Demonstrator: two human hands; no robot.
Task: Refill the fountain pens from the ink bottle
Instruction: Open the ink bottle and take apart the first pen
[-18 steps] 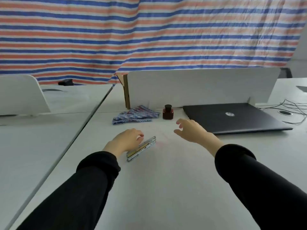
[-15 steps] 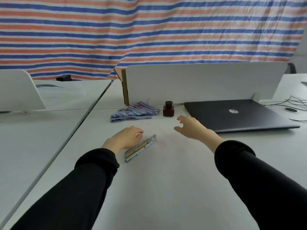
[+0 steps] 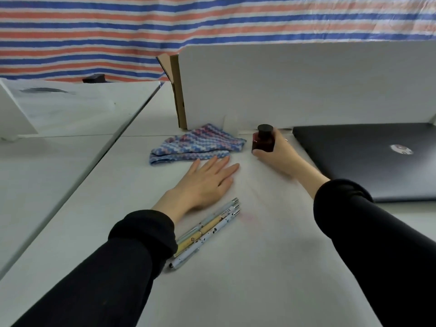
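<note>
ink bottle [image 3: 262, 142] (capped) gripped by right hand [image 3: 278, 154] on table [image 3: 236, 279].

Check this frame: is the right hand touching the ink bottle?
Touching. The head view shows the right hand wrapped around the ink bottle, thumb across its front and fingers behind.

Bottle [image 3: 262, 141] right of cloth [image 3: 195, 147]; pens [image 3: 207, 230] nearer, apparently touching.
</note>
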